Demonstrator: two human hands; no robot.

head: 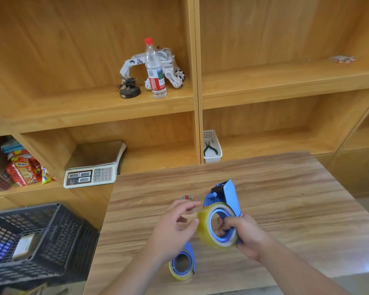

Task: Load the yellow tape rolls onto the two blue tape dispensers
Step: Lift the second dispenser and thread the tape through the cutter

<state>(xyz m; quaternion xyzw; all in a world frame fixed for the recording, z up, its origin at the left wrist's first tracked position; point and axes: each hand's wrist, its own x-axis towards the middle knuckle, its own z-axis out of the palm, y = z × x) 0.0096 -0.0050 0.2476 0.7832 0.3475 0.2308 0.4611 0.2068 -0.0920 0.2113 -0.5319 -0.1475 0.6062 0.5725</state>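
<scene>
Tape [207, 235] sits on the dispenser [230, 196] we clamp in our right hand [243, 233] above the table [285, 209] — light, stiff, sticky; left fingers [188, 206] pinch loosely at its free edge.

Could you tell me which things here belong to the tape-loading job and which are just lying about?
Job:
- held dispenser with yellow roll, in right hand
- second dispenser with roll, on the table
- left hand, at the held roll's edge

Lying about:
- bottle
- toy robot
- scale
- pliers basket
- crate
- snacks
</scene>
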